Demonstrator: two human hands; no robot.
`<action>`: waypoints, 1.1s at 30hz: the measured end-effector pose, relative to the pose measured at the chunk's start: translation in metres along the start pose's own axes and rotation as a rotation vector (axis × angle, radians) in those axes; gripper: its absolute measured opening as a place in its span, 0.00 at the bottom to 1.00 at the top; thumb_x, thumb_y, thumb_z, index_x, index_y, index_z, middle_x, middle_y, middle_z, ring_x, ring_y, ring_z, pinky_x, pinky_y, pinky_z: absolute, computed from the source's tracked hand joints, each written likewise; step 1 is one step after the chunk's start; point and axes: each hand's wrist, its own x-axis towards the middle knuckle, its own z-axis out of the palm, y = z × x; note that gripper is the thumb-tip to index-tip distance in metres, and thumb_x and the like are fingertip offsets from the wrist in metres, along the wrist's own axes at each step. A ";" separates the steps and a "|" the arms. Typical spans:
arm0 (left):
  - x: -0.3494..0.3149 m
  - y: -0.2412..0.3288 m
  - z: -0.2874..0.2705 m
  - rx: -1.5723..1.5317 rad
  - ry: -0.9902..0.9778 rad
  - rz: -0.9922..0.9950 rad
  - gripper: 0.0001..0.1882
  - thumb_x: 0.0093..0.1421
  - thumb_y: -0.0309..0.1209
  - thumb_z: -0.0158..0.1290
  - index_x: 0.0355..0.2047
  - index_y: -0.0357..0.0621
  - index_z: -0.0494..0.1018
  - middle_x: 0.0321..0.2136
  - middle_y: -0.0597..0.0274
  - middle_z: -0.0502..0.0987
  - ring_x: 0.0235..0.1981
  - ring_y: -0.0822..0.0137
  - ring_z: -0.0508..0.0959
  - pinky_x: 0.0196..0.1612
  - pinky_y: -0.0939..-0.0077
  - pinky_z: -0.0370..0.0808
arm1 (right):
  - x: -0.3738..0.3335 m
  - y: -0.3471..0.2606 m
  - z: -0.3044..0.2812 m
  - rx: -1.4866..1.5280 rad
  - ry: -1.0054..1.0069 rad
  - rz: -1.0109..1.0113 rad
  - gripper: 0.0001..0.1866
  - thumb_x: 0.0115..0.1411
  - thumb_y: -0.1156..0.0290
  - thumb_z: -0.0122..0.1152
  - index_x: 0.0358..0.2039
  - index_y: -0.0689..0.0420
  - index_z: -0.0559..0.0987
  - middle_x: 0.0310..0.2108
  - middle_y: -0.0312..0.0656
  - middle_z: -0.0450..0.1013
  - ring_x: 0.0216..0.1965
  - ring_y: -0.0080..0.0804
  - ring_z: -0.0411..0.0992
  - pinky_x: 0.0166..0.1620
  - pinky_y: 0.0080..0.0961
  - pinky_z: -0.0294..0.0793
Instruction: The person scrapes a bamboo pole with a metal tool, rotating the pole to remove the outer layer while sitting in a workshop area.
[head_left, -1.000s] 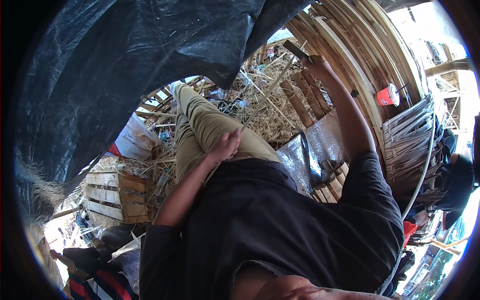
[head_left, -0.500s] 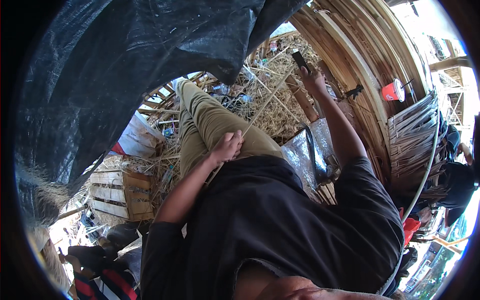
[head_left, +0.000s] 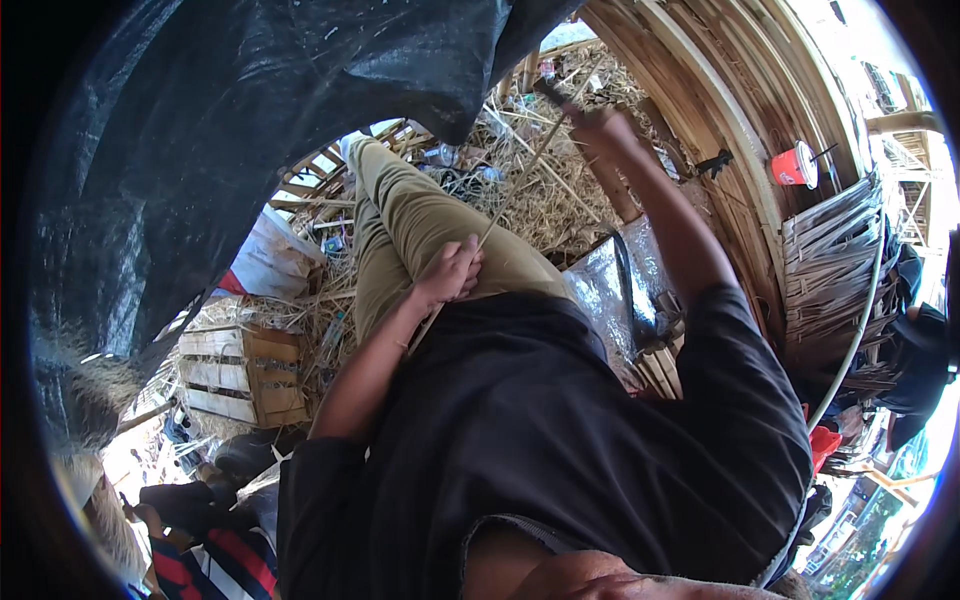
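Note:
My left hand (head_left: 450,272) is closed around a thin pale bamboo strip (head_left: 514,188), resting at my waist over the khaki trousers (head_left: 445,215). The strip slants from beside my left forearm up and right toward my other hand. My right hand (head_left: 605,132) is stretched far ahead, closed on a dark, flat, knife-like tool (head_left: 552,97). Motion smears this hand and its tool. The tool lies by the strip's far end; whether they touch I cannot tell.
Straw and litter (head_left: 560,190) cover the ground. A black tarp (head_left: 270,130) hangs at the left above a slatted wooden crate (head_left: 220,375). On the right are stacked wooden boards (head_left: 720,110), a red cup (head_left: 793,165) and a silver foil sheet (head_left: 600,300).
My right hand has swung left with the dark tool, toward the strip's far end. The tool has tilted further left. My left hand still grips the strip, nearly in place.

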 end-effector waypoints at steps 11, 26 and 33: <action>-0.007 0.000 -0.010 -0.039 -0.023 0.005 0.24 0.73 0.52 0.37 0.24 0.51 0.60 0.13 0.77 0.53 0.10 0.81 0.53 0.12 0.81 0.50 | -0.029 -0.017 0.006 -0.263 -0.094 -0.124 0.35 0.68 0.43 0.45 0.54 0.66 0.73 0.38 0.59 0.78 0.33 0.40 0.79 0.29 0.40 0.78; 0.000 -0.002 -0.012 -0.031 0.019 0.001 0.24 0.72 0.53 0.37 0.27 0.49 0.61 0.12 0.76 0.54 0.08 0.80 0.53 0.10 0.80 0.50 | -0.074 -0.021 0.062 -0.410 -0.055 -0.315 0.23 0.69 0.58 0.48 0.59 0.57 0.71 0.18 0.40 0.69 0.19 0.26 0.71 0.24 0.27 0.73; 0.003 -0.010 -0.015 -0.063 0.006 -0.021 0.25 0.72 0.54 0.37 0.27 0.48 0.62 0.12 0.75 0.54 0.08 0.79 0.54 0.10 0.80 0.50 | -0.065 -0.018 0.063 -0.381 0.042 -0.325 0.28 0.69 0.47 0.44 0.45 0.62 0.79 0.23 0.54 0.75 0.24 0.50 0.76 0.25 0.39 0.74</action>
